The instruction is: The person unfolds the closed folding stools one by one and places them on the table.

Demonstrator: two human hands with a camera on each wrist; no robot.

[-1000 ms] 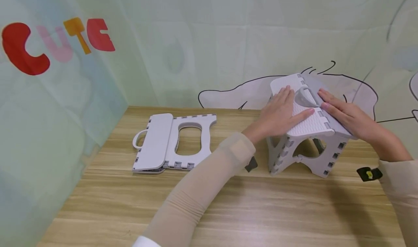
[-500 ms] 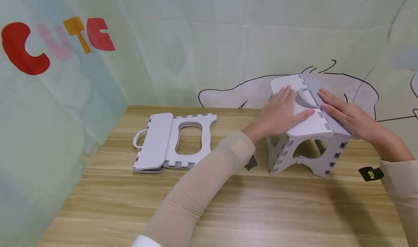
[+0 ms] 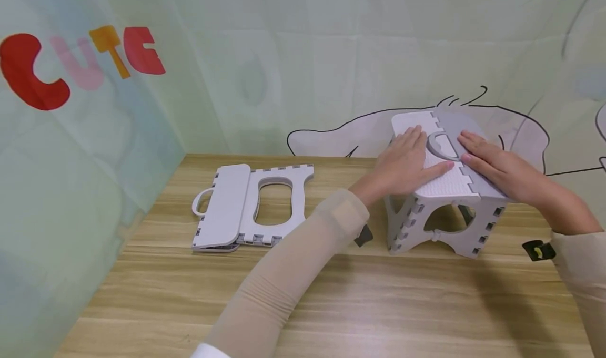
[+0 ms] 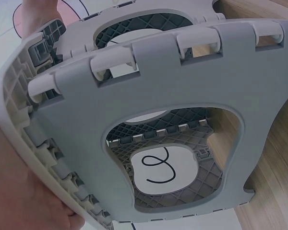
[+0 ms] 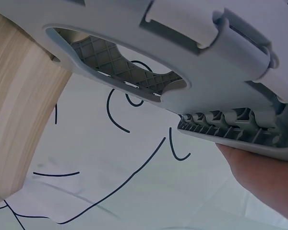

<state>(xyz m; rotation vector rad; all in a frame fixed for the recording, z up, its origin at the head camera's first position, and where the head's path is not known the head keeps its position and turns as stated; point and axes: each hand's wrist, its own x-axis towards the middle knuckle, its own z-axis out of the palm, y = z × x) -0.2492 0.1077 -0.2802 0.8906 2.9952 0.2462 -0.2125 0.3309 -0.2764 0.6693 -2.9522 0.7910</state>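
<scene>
An unfolded folding step stool (image 3: 440,229) stands upright at the right of the table, its top part white and part grey. My left hand (image 3: 402,161) lies flat on the white half, fingers straight. On the grey half rests my right hand (image 3: 506,171), also with extended fingers. Between the hands, a grey loop handle (image 3: 440,146) lies over the seam. The left wrist view shows the stool's side panel (image 4: 81,124) and part of the left hand (image 4: 24,187) against the top's edge. In the right wrist view, the right hand (image 5: 264,177) is mostly hidden behind the top.
A second folding stool (image 3: 222,205) lies folded flat at the left of the wooden table (image 3: 369,305), its handle toward the left. A printed cloth (image 3: 331,74) hangs along the back and left edges of the table.
The stool's top has flattened: its raised middle seam has sunk, and the two halves now lie nearly level. Both hands have gone down slightly with it. The folded stool has not moved.
</scene>
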